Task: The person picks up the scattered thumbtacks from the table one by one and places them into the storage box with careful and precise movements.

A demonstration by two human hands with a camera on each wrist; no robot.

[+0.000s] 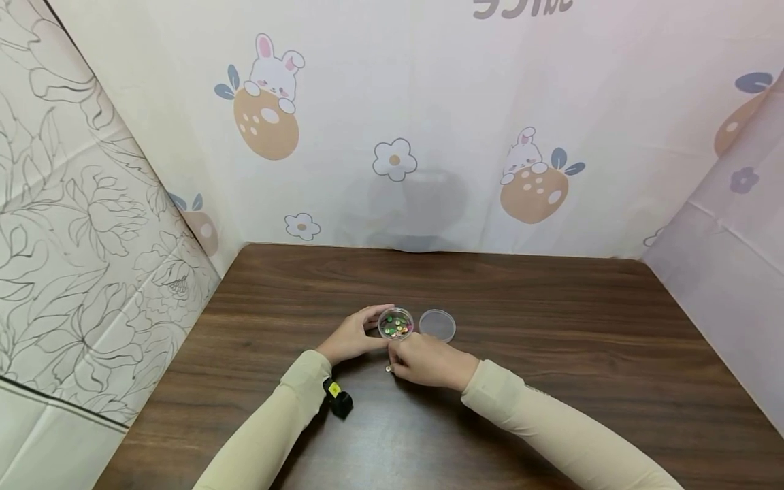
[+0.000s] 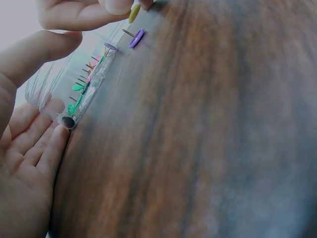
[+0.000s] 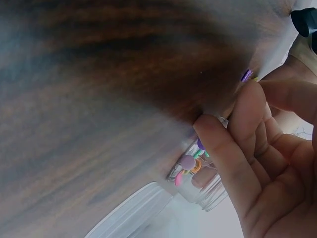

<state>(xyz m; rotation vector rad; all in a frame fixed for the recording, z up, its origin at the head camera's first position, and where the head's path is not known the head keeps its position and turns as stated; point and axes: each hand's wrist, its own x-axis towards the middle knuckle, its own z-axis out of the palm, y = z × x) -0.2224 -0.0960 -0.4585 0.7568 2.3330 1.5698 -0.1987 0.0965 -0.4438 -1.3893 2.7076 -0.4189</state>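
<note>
A clear round container with colourful thumbtacks inside stands on the table. My left hand holds it, thumb on the near side and fingers around the far side. Just in front of the container, my right hand is down at the tabletop with bent fingers. In the left wrist view a yellow thumbtack shows between the right hand's fingertips, which seem to pinch it. Beside them a purple thumbtack lies on the table. Several green, pink and orange tacks show through the container's wall.
A clear round lid lies right of the container, close behind my right hand. A black device with a yellow label sits at my left wrist. The brown wooden table meets a printed cloth backdrop at its back edge.
</note>
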